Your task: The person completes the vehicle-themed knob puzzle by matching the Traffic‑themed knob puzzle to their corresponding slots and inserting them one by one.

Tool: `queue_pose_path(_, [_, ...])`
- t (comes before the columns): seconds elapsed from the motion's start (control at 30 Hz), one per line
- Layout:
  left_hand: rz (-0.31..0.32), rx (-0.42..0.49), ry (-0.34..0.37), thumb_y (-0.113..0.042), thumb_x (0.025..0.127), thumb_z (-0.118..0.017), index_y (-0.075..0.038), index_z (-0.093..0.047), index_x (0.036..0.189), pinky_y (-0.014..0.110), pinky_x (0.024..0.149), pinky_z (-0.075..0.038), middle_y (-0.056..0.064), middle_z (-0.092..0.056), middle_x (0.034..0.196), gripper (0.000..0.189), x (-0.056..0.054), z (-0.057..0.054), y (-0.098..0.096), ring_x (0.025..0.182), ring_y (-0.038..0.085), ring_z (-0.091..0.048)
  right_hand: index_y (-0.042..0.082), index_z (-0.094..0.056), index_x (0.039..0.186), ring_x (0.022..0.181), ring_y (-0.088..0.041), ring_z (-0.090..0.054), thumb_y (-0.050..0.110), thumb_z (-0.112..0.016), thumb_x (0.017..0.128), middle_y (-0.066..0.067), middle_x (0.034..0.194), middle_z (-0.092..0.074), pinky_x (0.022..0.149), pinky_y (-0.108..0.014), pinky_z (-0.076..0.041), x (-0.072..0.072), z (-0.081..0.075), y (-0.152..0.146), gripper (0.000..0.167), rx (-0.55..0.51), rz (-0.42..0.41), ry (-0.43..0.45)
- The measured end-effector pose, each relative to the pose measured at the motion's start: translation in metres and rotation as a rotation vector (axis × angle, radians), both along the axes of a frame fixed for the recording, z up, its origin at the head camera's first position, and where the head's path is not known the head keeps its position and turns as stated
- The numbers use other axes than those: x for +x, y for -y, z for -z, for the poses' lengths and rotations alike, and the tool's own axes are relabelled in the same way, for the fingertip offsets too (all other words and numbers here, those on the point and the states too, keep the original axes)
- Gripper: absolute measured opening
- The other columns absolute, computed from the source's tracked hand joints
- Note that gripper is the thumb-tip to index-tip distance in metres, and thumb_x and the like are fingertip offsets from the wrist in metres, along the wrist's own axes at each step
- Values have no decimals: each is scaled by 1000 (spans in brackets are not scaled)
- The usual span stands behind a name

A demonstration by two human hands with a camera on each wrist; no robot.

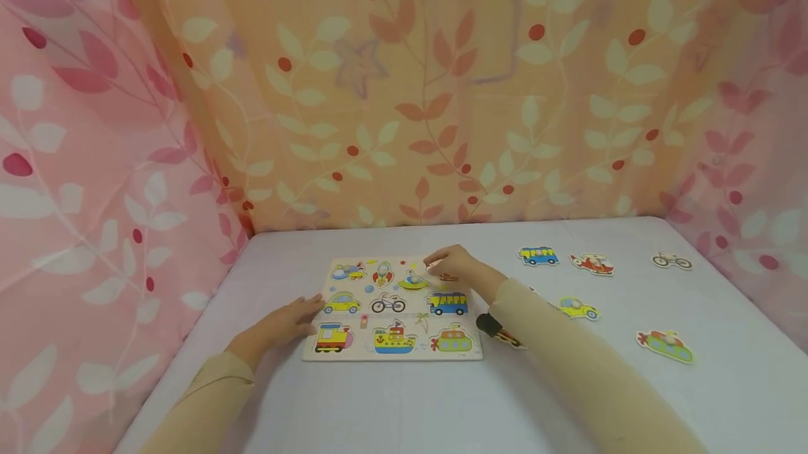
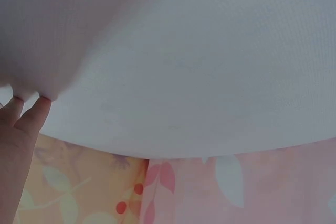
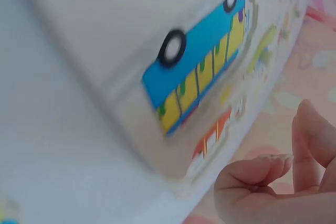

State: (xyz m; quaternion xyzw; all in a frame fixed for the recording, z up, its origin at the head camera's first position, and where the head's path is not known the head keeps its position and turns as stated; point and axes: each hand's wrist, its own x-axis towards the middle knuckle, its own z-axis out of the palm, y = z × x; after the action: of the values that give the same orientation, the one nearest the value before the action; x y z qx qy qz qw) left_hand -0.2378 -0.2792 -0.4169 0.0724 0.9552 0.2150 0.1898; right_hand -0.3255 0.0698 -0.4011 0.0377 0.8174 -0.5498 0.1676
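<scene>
A wooden vehicle puzzle board (image 1: 416,303) lies on the table in the head view. My left hand (image 1: 284,321) rests at its left edge, fingers extended; in the left wrist view, two of its fingertips (image 2: 44,98) show at the far left. Over the board's top right corner, my right hand (image 1: 459,264) partly covers a red picture. Beside its fingertips is the green and yellow flying saucer (image 1: 413,281). In the right wrist view, the right hand's fingers (image 3: 262,169) are bent with nothing between them, near the board's blue bus picture (image 3: 197,61).
Loose pieces lie to the right: a bus (image 1: 538,255), a red helicopter (image 1: 592,264), a bicycle (image 1: 672,261), a yellow car (image 1: 578,308) and a green submarine (image 1: 665,346). A dark piece (image 1: 501,332) sits partly under the right sleeve. Patterned curtains (image 1: 404,89) surround the table.
</scene>
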Motion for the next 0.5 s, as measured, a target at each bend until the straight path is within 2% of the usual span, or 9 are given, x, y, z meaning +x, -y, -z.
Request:
queue_pose_path(0.1, [13, -6, -12, -28, 91, -67, -16, -37, 151, 67, 109, -16, 10, -27, 158, 67, -1, -1, 1, 144, 44, -12, 5, -68, 120, 125, -34, -46, 3, -68, 89, -17, 140, -50, 103, -47, -41, 2, -8, -13, 31, 30, -30, -33])
queue_pose_path(0.27, [54, -4, -34, -28, 91, -67, -11, -38, 150, 67, 109, -16, 13, -28, 157, 68, -1, -2, 3, 143, 47, -12, 6, -66, 124, 134, -38, -39, 9, -67, 90, -15, 144, -48, 107, -58, -33, 5, -16, -39, 34, 84, -69, -54])
queue_pose_path(0.5, [20, 20, -5, -28, 90, -68, -15, -38, 150, 68, 109, -14, 11, -27, 158, 68, -1, -2, 1, 144, 44, -10, 9, -64, 127, 132, -40, -40, 15, -66, 92, -16, 144, -47, 104, -61, -35, 12, -21, -76, 36, 139, -56, -64])
